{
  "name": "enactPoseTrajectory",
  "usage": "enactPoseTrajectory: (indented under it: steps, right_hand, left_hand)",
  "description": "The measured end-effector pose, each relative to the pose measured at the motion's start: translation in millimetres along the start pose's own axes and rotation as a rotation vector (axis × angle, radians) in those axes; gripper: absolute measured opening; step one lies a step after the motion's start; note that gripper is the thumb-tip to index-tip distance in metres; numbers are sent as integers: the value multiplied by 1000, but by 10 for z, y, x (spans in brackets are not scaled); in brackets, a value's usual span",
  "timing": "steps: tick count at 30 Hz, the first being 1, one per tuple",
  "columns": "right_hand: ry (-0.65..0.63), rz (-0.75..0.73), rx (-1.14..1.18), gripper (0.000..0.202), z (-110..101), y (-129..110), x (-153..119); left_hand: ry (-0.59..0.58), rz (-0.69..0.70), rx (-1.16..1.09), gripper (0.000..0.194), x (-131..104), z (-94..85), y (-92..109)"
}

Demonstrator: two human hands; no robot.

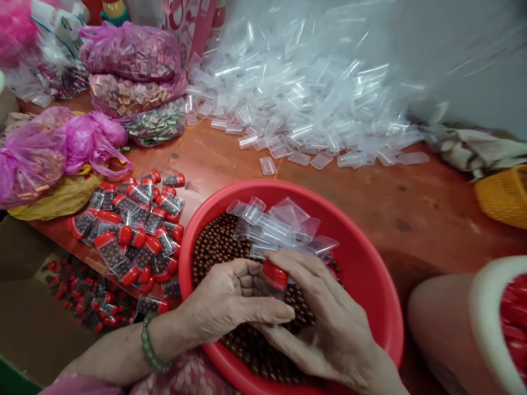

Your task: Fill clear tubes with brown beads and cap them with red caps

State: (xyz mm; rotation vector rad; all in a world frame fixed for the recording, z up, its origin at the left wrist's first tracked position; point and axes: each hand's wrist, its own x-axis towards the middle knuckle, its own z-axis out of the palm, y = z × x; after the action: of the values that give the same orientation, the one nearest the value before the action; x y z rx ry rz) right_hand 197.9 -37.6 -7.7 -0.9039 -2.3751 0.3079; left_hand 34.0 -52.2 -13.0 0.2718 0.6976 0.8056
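Observation:
Over a red basin my two hands meet around one small clear container with a red cap. My left hand, a green bead bracelet at its wrist, has its fingers curled round the container. My right hand rests its fingers against the red cap from the other side, its thumb low beneath. Brown round balls fill the left and lower part of the basin. Several empty clear tubes lie on the balls at the basin's far side.
Filled red-capped containers are heaped left of the basin, more in a box below. Behind lie a large pile of clear tubes and pink bags. A white-rimmed bucket of red caps and a yellow basket stand right.

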Motion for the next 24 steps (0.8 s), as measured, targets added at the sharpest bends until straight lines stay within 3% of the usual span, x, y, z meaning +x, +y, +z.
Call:
enactPoseTrajectory:
  steps: [16, 24]
  right_hand:
    - [89, 17, -40, 69, 86, -12, 8]
    - [75, 172, 183, 74, 69, -10, -10]
  left_hand:
    - [-8, 15, -118, 46, 41, 81, 36]
    - [-262, 16, -96, 52, 106, -9, -11]
